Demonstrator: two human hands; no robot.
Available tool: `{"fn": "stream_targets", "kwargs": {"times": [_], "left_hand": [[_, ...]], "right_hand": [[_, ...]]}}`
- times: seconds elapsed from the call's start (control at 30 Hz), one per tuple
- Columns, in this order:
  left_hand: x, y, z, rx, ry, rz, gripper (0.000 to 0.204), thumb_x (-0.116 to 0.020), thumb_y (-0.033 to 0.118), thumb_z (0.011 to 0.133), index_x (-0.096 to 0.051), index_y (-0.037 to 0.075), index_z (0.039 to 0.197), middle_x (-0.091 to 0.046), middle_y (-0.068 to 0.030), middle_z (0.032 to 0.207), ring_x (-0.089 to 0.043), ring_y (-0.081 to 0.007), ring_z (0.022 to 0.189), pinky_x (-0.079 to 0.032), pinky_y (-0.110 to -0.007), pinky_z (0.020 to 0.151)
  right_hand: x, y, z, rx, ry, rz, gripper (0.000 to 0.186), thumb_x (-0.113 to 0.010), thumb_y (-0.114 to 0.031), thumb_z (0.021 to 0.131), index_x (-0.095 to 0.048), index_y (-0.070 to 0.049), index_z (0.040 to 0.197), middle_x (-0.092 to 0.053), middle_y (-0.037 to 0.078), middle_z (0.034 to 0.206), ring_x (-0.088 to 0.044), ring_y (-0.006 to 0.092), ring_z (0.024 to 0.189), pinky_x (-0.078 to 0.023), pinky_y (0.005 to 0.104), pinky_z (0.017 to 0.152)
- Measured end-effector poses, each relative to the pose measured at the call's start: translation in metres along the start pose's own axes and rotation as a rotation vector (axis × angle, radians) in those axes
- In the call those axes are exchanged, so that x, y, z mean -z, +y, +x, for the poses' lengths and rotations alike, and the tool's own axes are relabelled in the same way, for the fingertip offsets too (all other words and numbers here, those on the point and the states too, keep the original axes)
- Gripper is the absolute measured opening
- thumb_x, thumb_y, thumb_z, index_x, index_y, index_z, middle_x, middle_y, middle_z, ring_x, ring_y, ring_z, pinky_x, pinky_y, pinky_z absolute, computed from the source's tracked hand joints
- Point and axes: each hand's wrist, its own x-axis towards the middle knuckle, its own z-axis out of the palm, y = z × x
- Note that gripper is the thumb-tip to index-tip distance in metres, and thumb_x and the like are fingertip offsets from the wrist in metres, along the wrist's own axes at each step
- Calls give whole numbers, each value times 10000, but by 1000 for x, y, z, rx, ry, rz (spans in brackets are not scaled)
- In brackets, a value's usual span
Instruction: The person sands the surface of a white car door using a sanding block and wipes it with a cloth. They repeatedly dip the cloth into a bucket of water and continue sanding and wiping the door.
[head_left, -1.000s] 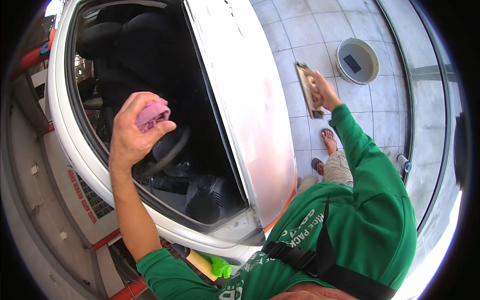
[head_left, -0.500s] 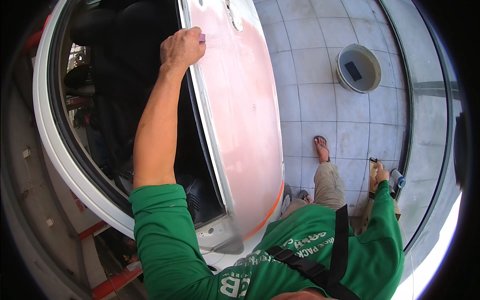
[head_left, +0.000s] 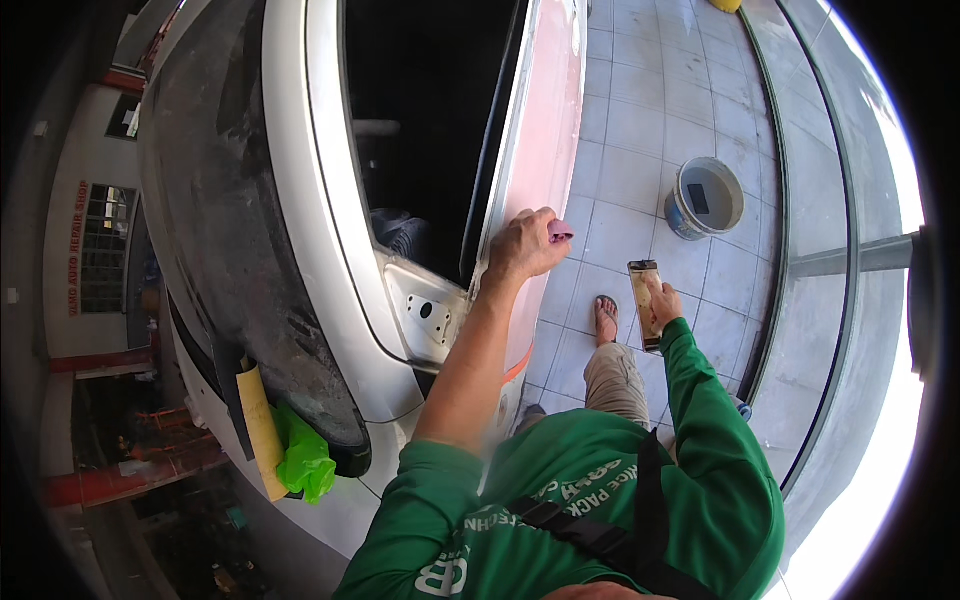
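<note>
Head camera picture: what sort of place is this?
Probably a car body workshop: the white car has a pinkish door panel, the right hand holds what looks like a sanding tool, and a bucket stands on the tiled floor.

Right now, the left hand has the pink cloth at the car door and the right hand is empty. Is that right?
Not quite: the head view shows the right hand holding a long flat tool. The left hand does have the pink cloth at the car door.
</note>
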Motion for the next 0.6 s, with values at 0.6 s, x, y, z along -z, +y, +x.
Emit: {"fn": "stream_targets", "kwargs": {"times": [0.6], "left_hand": [[-432, -202, -396, 275, -160, -1047, 506, -832, 434, 864, -702, 56, 1174, -709, -153, 1139, -651, -335, 1099, -506, -440, 970]], "right_hand": [[-218, 173, -230, -335, -360, 161, 243, -702, -209, 976, -613, -7, 1080, -622, 98, 818, -636, 228, 614, -552, 374, 531]]}}
